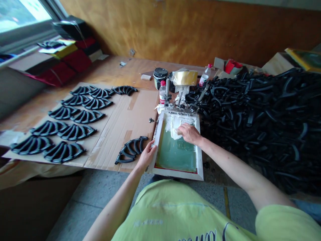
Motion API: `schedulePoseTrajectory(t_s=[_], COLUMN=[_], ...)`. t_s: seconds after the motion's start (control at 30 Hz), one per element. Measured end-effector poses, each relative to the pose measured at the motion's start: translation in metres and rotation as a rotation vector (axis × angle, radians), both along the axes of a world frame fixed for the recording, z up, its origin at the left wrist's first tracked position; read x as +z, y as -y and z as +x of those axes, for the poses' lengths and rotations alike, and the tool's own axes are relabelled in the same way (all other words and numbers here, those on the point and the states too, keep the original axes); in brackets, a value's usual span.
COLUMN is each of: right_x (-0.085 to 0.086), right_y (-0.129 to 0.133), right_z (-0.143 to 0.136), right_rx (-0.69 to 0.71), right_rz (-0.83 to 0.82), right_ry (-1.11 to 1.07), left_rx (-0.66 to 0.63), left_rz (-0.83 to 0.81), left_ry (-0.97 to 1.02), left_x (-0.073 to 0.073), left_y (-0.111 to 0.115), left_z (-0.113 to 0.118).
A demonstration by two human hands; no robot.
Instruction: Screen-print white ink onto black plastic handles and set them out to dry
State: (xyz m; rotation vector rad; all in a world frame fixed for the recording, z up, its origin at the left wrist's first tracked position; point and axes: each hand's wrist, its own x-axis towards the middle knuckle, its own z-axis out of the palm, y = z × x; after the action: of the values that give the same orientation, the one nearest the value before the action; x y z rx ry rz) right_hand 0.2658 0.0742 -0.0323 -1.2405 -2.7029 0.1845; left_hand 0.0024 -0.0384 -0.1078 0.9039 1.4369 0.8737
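In front of me a silk-screen frame (201, 160) with a green mesh lies flat, its far end at a metal clamp (179, 109). My right hand (190, 133) presses a crumpled white rag (175, 129) against the upper part of the mesh, where white smears show. Along the frame's left side, my left hand (148, 153) has its fingers at the edge and grips it. Just left of that hand a black curved ribbed part (131, 149) rests on the cardboard (107, 147). What lies under the screen is hidden.
Several similar black parts (86, 116) stand in rows on the cardboard at left. A big heap of black pieces (240, 110) covers the right side. Behind the clamp are a red-capped bottle (162, 92), a dark tub (159, 77), a tape roll (185, 78) and another bottle (205, 77).
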Motion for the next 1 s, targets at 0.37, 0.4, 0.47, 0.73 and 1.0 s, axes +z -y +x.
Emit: schedulePoseTrajectory(t_s=[0.37, 0.4, 0.47, 0.73, 1.0], right_x=[-0.011, -0.013, -0.013, 0.039, 0.005], right_y=[0.011, 0.016, 0.017, -0.064, -0.054], right_z=[0.005, 0.007, 0.010, -0.001, 0.100], right_rx=[0.052, 0.081, 0.095, -0.349, -0.773], right_rz=[0.049, 0.048, 0.022, 0.071, 0.003], right_ry=[-0.208, -0.218, -0.238, -0.204, -0.418], left_rx=[0.031, 0.027, 0.022, 0.043, 0.110], left_rz=[0.016, 0.012, 0.004, 0.053, 0.413], left_ry=[0.034, 0.026, 0.008, 0.089, 0.255], left_x=[0.015, 0.017, 0.021, 0.094, 0.171], left_y=[0.004, 0.004, 0.004, -0.001, -0.062], left_z=[0.004, 0.004, 0.005, 0.002, 0.019])
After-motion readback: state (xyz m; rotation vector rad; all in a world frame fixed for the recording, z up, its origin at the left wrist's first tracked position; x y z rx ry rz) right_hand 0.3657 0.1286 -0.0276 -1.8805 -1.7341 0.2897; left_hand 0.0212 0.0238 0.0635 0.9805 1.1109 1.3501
